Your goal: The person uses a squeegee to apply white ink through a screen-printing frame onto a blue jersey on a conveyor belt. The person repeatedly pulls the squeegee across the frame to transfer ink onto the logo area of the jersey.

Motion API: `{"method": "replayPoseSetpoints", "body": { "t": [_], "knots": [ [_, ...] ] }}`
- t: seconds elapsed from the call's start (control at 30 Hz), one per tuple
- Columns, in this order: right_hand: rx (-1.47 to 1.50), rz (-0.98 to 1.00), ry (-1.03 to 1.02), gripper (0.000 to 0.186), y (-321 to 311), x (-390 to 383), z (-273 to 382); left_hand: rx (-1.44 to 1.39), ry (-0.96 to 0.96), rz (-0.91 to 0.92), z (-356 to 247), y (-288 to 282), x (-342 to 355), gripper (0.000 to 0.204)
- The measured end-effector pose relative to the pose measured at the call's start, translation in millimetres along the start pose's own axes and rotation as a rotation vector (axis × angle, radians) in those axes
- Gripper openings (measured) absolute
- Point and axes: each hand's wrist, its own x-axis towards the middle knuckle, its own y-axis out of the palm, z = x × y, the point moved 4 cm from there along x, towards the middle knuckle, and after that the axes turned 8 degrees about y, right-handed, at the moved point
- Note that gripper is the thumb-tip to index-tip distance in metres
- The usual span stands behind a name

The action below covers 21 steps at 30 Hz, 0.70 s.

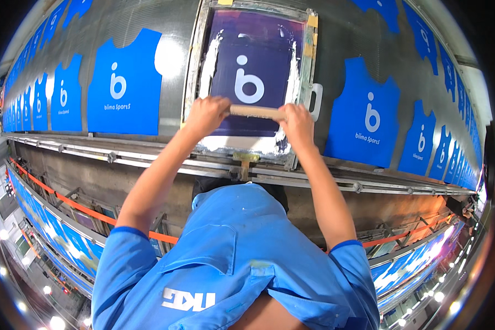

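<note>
Both hands grip a squeegee with a pale wooden handle, laid across a screen-printing frame. My left hand is closed round its left end, and my right hand round its right end. The squeegee's blade is hidden below the handle. Beyond it, the dark purple mesh shows a pale round logo. White ink lies in ragged streaks down both sides of the mesh, and more is spread near the frame's close edge.
Blue cut shirt panels with white printing lie in rows on a long dark table. A metal rail runs along its near edge. Beside the frame's right side is a white handle-shaped piece. Further tables and orange rails stand behind me.
</note>
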Motion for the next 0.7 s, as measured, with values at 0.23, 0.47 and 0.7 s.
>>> {"method": "replayPoseSetpoints", "body": {
  "t": [0.23,0.47,0.7],
  "knots": [
    [-0.051,0.044,-0.087,0.035,-0.6,-81.1,8.9,0.165,0.093,-0.035,-54.5,4.6,-67.3,0.022],
    [0.064,0.359,0.029,0.038,-9.6,-26.9,-24.3,0.058,0.080,0.021,-51.5,50.5,-1.6,0.045],
    [0.139,0.809,0.031,0.044,9.8,27.8,-27.2,-0.201,0.039,0.335,-14.3,32.0,28.2,0.057]
  ]
}}
